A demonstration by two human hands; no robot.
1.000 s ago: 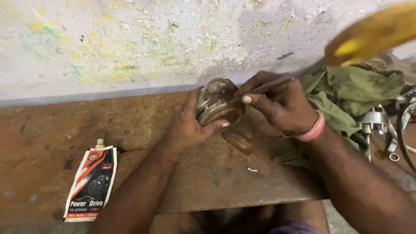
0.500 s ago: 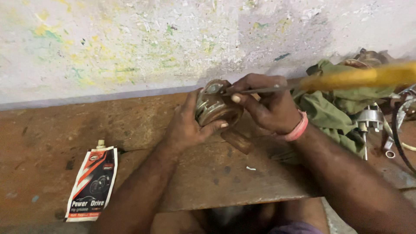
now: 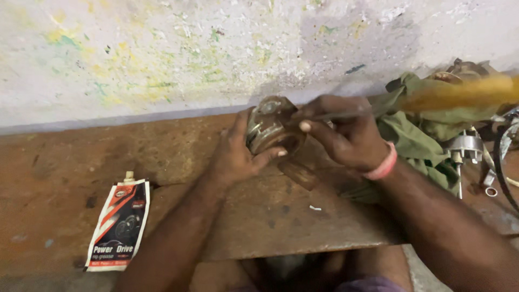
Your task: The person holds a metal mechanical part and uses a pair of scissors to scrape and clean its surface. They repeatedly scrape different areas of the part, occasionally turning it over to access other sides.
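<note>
left hand (image 3: 235, 157) fingers wrapped round a rusty metal housing (image 3: 270, 130) | right hand (image 3: 346, 135) pinched a yellow-handled screwdriver (image 3: 411, 105) against it | green rag (image 3: 416, 135) crowded the right, grease pouch (image 3: 120, 224) lay well left on the tabletop (image 3: 65, 173)

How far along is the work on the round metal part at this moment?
Done: nothing finished shows. In hand: the left hand grips the round metal part above the bench while the right hand holds a yellow-handled screwdriver, tip at its top. Left: loose metal parts lie by the green rag; the grease pouch lies untouched.
</note>
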